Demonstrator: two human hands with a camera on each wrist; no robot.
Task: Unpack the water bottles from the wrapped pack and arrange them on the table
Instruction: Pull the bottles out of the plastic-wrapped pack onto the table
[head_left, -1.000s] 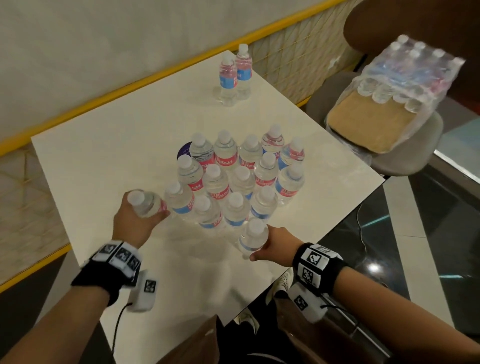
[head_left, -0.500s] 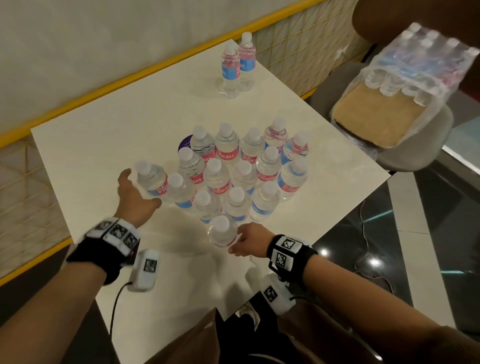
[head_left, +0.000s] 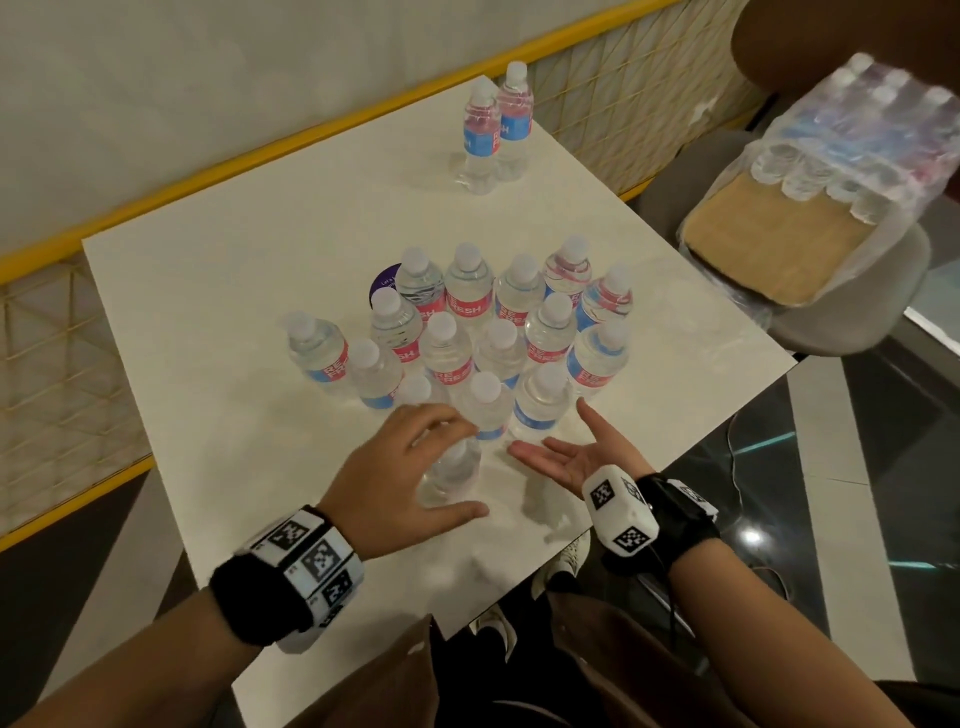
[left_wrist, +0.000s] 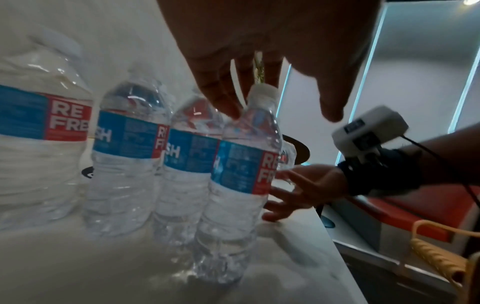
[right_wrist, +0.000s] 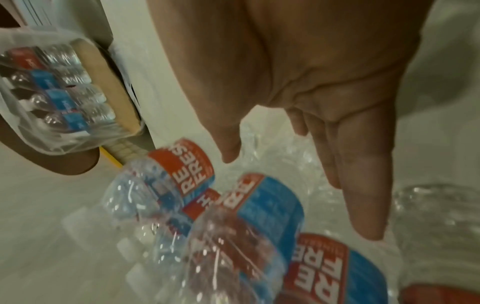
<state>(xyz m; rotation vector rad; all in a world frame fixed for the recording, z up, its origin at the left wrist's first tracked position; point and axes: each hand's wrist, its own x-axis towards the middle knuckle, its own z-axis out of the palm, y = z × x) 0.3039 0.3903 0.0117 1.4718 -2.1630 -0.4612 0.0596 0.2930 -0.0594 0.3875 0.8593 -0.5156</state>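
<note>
Several clear water bottles (head_left: 498, 332) with red and blue labels stand bunched in the middle of the white table (head_left: 249, 260). The nearest bottle (head_left: 454, 475) stands alone in front of them. My left hand (head_left: 415, 457) arches over its top; in the left wrist view its fingertips (left_wrist: 228, 102) touch the neck beside the cap and the thumb stays clear. My right hand (head_left: 566, 457) lies open just right of that bottle (left_wrist: 241, 174), palm turned towards it and fingers straight. The wrapped pack (head_left: 841, 156) lies on a chair at the right.
Two more bottles (head_left: 493, 124) stand at the table's far corner. A purple round sticker (head_left: 384, 283) shows behind the bunch. The grey chair (head_left: 857, 317) stands beyond the table's right edge. A yellow rail (head_left: 260, 156) and mesh run along the wall behind the table.
My left hand left the bottle at the left end of the row and moved right over the front bottle. My right hand let go of that front bottle and opened.
</note>
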